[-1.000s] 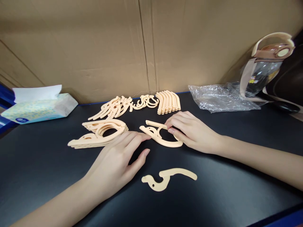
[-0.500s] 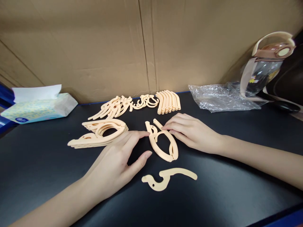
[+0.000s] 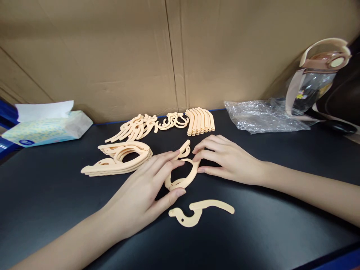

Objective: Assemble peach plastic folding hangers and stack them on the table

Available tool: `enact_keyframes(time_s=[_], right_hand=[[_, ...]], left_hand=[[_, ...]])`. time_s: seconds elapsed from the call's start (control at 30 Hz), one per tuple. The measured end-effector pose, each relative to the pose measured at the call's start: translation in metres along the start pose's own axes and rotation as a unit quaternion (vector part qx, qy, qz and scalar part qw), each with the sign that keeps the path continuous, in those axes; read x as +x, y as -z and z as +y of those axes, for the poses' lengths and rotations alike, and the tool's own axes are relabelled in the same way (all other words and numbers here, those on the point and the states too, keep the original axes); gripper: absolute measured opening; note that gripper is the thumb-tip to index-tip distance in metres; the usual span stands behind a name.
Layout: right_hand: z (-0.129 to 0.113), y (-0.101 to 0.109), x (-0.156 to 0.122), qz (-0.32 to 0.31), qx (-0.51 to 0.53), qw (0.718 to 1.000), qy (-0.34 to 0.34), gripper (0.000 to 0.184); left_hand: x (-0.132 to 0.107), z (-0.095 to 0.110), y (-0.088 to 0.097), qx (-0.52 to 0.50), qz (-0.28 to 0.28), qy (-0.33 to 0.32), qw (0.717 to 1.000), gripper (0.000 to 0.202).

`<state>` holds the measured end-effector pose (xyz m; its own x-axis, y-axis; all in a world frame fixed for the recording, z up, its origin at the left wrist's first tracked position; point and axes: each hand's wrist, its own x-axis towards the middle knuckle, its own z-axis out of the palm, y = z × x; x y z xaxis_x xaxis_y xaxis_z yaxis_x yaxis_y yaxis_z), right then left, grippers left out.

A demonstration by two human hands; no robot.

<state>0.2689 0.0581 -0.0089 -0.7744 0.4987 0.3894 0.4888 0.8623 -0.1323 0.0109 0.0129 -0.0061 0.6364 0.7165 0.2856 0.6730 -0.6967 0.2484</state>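
Rotated hanger piece [image 3: 188, 179] touches left hand [image 3: 140, 195] and right hand [image 3: 227, 159]; tissue [image 3: 43, 110] tops pack [image 3: 47, 129].

Tissue pack [image 3: 46, 125] far left, crumpled plastic bag [image 3: 261, 116] and bottle [image 3: 315, 78] far right.

No legible text, number or brand is found in the scene. The tissue pack [image 3: 47, 129] at far left carries a blue oval mark [image 3: 26, 142] on its near end, too small to read. The bottle [image 3: 315, 82] at far right bears a yellow sticker [image 3: 302, 96], its print blurred.
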Motion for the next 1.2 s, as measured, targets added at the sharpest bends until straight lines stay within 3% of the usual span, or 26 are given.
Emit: enact_keyframes(time_s=[0.33,0.63,0.93,1.1,1.2], right_hand=[[-0.002,0.0,0.0,-0.007,0.01,1.0,0.022,0.024],[-0.003,-0.001,0.001,0.036,0.015,0.996,0.078,0.026],[-0.013,0.002,-0.002,-0.007,0.092,0.988,0.122,0.025],[-0.018,0.0,-0.004,-0.014,0.076,0.986,0.149,0.031],[-0.02,0.0,-0.003,0.023,0.034,0.985,0.17,0.03]], left_hand=[[0.0,-0.007,-0.003,0.037,-0.033,-0.019,0.999,0.05],[-0.001,-0.007,-0.003,0.034,-0.032,0.0,0.999,0.051],[0.0,-0.007,-0.002,0.035,-0.033,0.007,0.999,0.044],[-0.002,-0.008,-0.003,0.044,-0.026,0.006,0.999,0.042],[-0.003,-0.009,-0.003,0.048,-0.028,0.007,0.998,0.042]])
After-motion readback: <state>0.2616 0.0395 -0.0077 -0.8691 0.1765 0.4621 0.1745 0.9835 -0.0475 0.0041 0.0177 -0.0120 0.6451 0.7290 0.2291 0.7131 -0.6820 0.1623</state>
